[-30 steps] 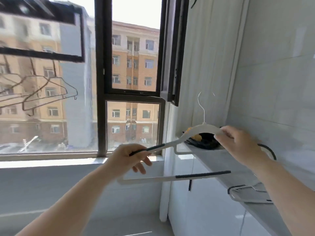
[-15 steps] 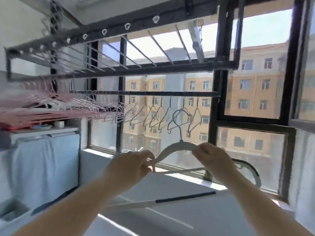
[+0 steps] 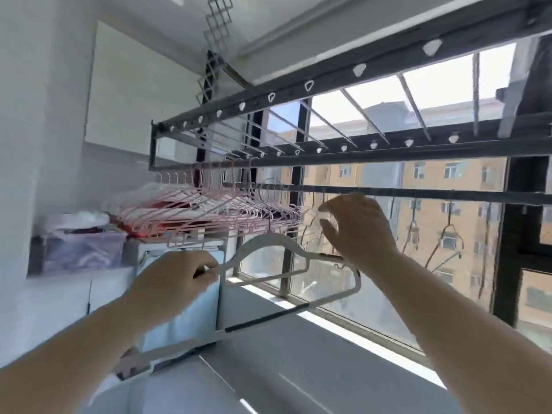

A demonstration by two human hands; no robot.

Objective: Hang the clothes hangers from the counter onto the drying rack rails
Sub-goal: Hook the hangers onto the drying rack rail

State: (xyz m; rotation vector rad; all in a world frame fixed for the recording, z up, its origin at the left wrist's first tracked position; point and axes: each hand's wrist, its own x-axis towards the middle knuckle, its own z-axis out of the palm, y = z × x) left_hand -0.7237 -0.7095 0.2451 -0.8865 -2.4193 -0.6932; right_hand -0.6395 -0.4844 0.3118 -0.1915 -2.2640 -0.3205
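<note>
Head view: L hand [image 3: 173, 282] grips white hanger [image 3: 268, 242] by its left end, just below drying rack rail [image 3: 418, 193]. Hook sits by pink hangers [image 3: 209, 210] bunched on the rail; can't tell if caught. R hand [image 3: 355, 228] is raised near rail, fingers loosely spread, holding nothing. Clear box [image 3: 80, 249] at left, contents too blurred.

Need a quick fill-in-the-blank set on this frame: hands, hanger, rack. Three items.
1. The left hand grips one end of the ___ hanger.
2. The right hand, beside the dark rail, is raised ___ than the left hand.
3. The bunched hangers already on the drying rack are ___ in colour.
Missing words: white; higher; pink.
</note>
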